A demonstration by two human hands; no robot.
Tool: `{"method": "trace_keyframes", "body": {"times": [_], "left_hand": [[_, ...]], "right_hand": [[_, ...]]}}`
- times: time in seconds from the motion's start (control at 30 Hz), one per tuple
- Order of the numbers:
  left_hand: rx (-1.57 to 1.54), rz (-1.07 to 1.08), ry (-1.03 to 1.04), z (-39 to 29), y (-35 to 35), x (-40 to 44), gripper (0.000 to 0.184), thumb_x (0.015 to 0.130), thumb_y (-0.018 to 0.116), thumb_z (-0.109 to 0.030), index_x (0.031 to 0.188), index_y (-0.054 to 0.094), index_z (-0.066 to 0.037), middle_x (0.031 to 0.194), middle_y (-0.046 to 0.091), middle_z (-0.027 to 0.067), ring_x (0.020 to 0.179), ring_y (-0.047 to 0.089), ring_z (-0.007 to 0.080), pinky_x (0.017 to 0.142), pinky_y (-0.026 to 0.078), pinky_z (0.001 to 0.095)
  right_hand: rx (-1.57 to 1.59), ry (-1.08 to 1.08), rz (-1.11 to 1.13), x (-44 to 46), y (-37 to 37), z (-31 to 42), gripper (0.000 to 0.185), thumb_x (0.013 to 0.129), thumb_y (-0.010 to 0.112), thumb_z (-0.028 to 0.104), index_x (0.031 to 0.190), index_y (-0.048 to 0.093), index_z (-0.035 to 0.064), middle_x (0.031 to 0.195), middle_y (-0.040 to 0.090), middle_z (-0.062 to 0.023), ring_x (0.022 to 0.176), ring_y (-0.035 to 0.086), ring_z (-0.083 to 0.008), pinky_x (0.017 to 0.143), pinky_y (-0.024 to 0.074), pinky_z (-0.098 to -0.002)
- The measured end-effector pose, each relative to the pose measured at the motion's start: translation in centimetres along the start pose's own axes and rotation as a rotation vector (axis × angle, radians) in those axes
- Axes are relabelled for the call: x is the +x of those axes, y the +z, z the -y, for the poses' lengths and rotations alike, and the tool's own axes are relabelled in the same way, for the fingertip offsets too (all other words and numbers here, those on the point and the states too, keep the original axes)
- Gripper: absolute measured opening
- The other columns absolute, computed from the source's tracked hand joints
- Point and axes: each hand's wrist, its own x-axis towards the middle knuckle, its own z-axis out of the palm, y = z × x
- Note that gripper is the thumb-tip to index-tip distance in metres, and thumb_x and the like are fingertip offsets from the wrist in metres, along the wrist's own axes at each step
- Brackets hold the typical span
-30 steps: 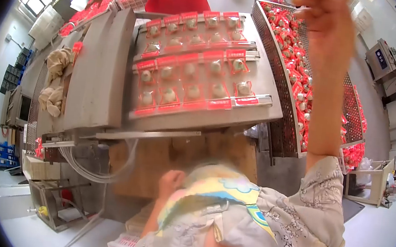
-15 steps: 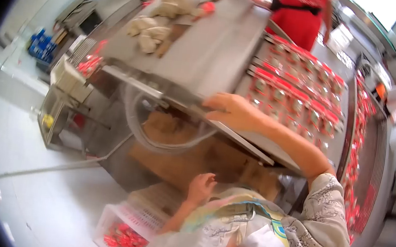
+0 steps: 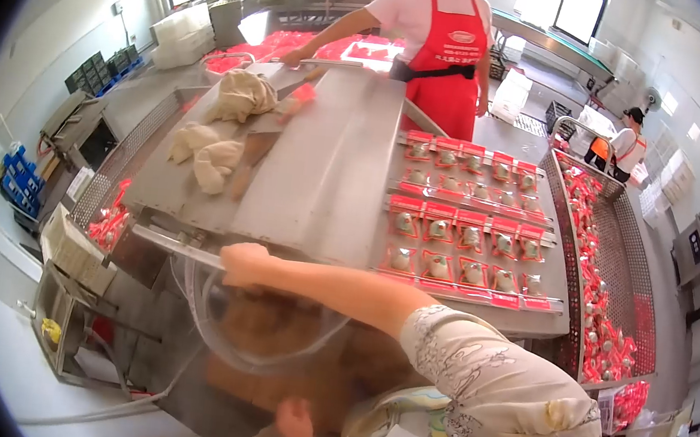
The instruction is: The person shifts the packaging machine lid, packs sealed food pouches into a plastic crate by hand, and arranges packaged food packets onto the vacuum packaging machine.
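Note:
My right hand [image 3: 244,263] is closed round the metal bar [image 3: 178,247] at the front edge of the steel machine, its arm stretched leftward across my body. Low in front of me, my left hand [image 3: 295,419] hangs by the apron, blurred, its fingers hard to read. Beside the broad steel lid [image 3: 322,163], rows of red-and-clear packets [image 3: 470,239] with round pale items lie on the machine's right bed. Crumpled beige cloth gloves [image 3: 206,155] rest on the left part of the machine.
A person in a red apron [image 3: 455,53] stands across the machine with a hand at its far bar. Perforated bins of red packets [image 3: 604,334] stand at the right. A clear hose [image 3: 264,364] loops below the front edge. Another person [image 3: 628,147] is farther back.
My right arm has come down from high on the right and swung left to the bar. My left hand stays low. The view has shifted and turned.

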Motion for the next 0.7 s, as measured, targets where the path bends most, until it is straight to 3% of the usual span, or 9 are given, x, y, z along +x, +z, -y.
{"method": "trace_keyframes", "body": {"times": [0.07, 0.13, 0.17, 0.23, 0.3, 0.37, 0.5, 0.53, 0.7], "left_hand": [[0.019, -0.091, 0.073, -4.1, -2.6, 1.5, 0.025, 0.084, 0.064, -0.018, 0.101, 0.062, 0.000, 0.091, 0.066, 0.0146, 0.085, 0.062, 0.0285, 0.077, 0.048, 0.0402], [-0.136, -0.280, 0.371, -5.2, -4.9, 4.4, 0.026, 0.087, 0.062, -0.015, 0.106, 0.058, 0.004, 0.090, 0.063, 0.0151, 0.081, 0.060, 0.0263, 0.075, 0.048, 0.0356], [-0.036, -0.311, 0.440, -7.2, -7.2, 5.7, 0.032, 0.089, 0.061, -0.016, 0.114, 0.055, 0.004, 0.097, 0.063, 0.0145, 0.089, 0.059, 0.0251, 0.080, 0.047, 0.0359], [-0.041, -0.430, 0.427, -9.9, -10.2, 9.1, 0.036, 0.092, 0.058, -0.014, 0.124, 0.052, 0.003, 0.106, 0.061, 0.0138, 0.096, 0.058, 0.0243, 0.085, 0.045, 0.0353], [-0.113, -0.475, 0.391, -16.5, -12.9, 10.4, 0.038, 0.092, 0.056, -0.014, 0.124, 0.052, 0.005, 0.118, 0.059, 0.0207, 0.109, 0.056, 0.0324, 0.096, 0.043, 0.0392], [0.068, -0.519, 0.764, -19.5, -14.5, 13.4, 0.042, 0.094, 0.053, -0.020, 0.129, 0.048, 0.004, 0.127, 0.053, 0.0211, 0.118, 0.051, 0.0344, 0.100, 0.039, 0.0419], [0.448, -0.478, 1.048, -28.3, -13.5, 15.4, 0.050, 0.095, 0.047, -0.026, 0.137, 0.040, 0.001, 0.141, 0.040, 0.0200, 0.132, 0.035, 0.0378, 0.109, 0.026, 0.0461], [0.493, -0.443, 1.087, -29.7, -12.4, 15.7, 0.053, 0.088, 0.055, -0.018, 0.135, 0.041, 0.000, 0.140, 0.041, 0.0185, 0.133, 0.034, 0.0364, 0.110, 0.024, 0.0454], [0.404, -0.229, 1.292, -32.7, -7.5, 15.8, 0.041, 0.068, 0.070, -0.010, 0.106, 0.058, -0.004, 0.100, 0.060, 0.0136, 0.097, 0.057, 0.0335, 0.083, 0.045, 0.0419]], "right_hand": [[-0.025, -0.053, -0.117, -1.3, -0.5, -0.1, 0.032, 0.070, 0.072, 0.030, 0.081, 0.068, -0.0001, 0.076, 0.068, -0.0151, 0.074, 0.066, -0.0323, 0.064, 0.0522, -0.0400], [-0.059, -0.085, -0.192, -2.2, -1.1, -0.3, 0.036, 0.070, 0.074, 0.033, 0.084, 0.067, 0.0001, 0.078, 0.068, -0.0151, 0.076, 0.067, -0.0322, 0.066, 0.0523, -0.0400], [-0.034, -0.078, -0.237, -3.5, -2.0, -0.2, 0.036, 0.066, 0.074, 0.032, 0.081, 0.070, -0.0007, 0.080, 0.068, -0.0147, 0.077, 0.067, -0.0305, 0.065, 0.0527, -0.0379], [-0.058, -0.100, -0.221, -7.5, -4.7, -0.1, 0.046, 0.066, 0.077, 0.040, 0.085, 0.067, -0.0004, 0.081, 0.068, -0.0163, 0.079, 0.067, -0.0318, 0.067, 0.0523, -0.0397], [-0.060, -0.137, -0.198, -12.6, -7.9, 0.1, 0.056, 0.064, 0.078, 0.048, 0.087, 0.064, -0.0014, 0.083, 0.067, -0.0178, 0.080, 0.066, -0.0328, 0.068, 0.0520, -0.0406], [-0.086, -0.125, -0.231, -16.8, -9.7, -0.7, 0.062, 0.065, 0.076, 0.051, 0.092, 0.062, -0.0025, 0.084, 0.067, -0.0178, 0.080, 0.066, -0.0341, 0.067, 0.0522, -0.0417], [-0.112, -0.020, -0.123, -26.1, -13.1, -2.4, 0.057, 0.072, 0.073, 0.048, 0.102, 0.060, 0.0014, 0.089, 0.067, -0.0176, 0.085, 0.065, -0.0357, 0.071, 0.0515, -0.0439], [-0.117, 0.010, -0.098, -28.1, -13.5, -3.2, 0.054, 0.074, 0.072, 0.046, 0.103, 0.059, 0.0026, 0.090, 0.066, -0.0177, 0.086, 0.064, -0.0363, 0.072, 0.0511, -0.0446], [-0.131, 0.130, -0.083, -38.2, -13.2, -7.9, 0.046, 0.078, 0.069, 0.043, 0.099, 0.055, 0.0040, 0.081, 0.063, -0.0193, 0.080, 0.061, -0.0401, 0.067, 0.0484, -0.0476]]}}
